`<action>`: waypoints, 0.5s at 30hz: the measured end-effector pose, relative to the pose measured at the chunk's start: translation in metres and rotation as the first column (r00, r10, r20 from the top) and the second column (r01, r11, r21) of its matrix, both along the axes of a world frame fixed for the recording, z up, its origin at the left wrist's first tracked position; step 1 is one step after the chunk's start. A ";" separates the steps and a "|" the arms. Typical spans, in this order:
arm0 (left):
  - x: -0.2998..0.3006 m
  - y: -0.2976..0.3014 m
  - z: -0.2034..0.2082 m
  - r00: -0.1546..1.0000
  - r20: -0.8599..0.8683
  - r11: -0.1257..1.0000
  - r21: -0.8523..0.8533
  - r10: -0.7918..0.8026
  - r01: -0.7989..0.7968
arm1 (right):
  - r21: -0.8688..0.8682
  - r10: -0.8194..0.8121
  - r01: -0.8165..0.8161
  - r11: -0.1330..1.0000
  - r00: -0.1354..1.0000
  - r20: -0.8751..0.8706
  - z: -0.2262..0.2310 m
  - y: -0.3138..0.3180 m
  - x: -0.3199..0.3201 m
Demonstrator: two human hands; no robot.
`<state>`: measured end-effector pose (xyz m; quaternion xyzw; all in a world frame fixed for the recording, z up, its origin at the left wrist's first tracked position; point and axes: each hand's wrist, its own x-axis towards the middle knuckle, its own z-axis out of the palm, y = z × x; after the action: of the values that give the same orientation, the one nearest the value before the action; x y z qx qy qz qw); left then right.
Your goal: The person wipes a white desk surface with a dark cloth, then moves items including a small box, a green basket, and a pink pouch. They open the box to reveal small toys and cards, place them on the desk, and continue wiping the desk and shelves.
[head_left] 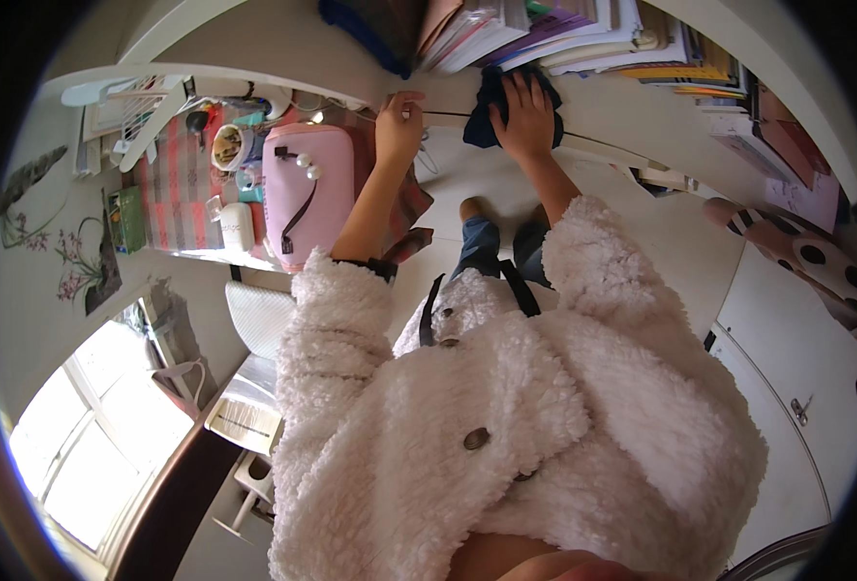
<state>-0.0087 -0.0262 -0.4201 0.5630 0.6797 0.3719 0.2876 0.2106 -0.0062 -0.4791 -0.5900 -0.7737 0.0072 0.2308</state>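
Dark blue cloth [491,111], bunched under right hand [525,116].

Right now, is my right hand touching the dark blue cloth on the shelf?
Touching. The head view shows the right hand pressed flat on the dark blue cloth, fingers spread over it.

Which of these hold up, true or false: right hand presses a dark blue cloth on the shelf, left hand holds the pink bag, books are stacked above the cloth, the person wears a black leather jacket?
1. The right hand lies flat on a dark blue cloth on the white shelf. True.
2. The left hand holds the pink bag. False: it rests at the shelf edge, beside the bag.
3. Books are stacked beyond the cloth. True.
4. The person wears a black leather jacket. False: it is a fluffy white coat.
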 end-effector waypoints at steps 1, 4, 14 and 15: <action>0.003 -0.003 0.000 0.995 -0.077 0.998 -0.006 -0.062 0.062 | 0.003 0.029 -0.029 1.000 1.000 -0.009 0.000 0.000 0.011; 0.009 -0.012 -0.004 0.946 -0.230 0.971 0.008 -0.230 0.238 | -0.011 0.119 -0.119 0.993 0.993 -0.019 0.002 -0.004 0.058; 0.081 -0.018 -0.014 0.942 -0.083 0.943 0.051 -0.324 0.329 | -0.150 -0.536 0.514 0.844 0.808 -0.244 -0.002 0.000 0.188; 0.091 -0.025 -0.006 0.907 0.013 0.906 -0.036 -0.421 0.421 | -0.240 -0.650 0.605 0.759 0.716 -0.252 -0.002 0.007 0.188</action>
<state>0.0824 -0.0512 -0.4260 0.6899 0.5484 0.2895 0.3736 0.3986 0.0009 -0.4814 -0.8229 -0.4763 0.0785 0.2997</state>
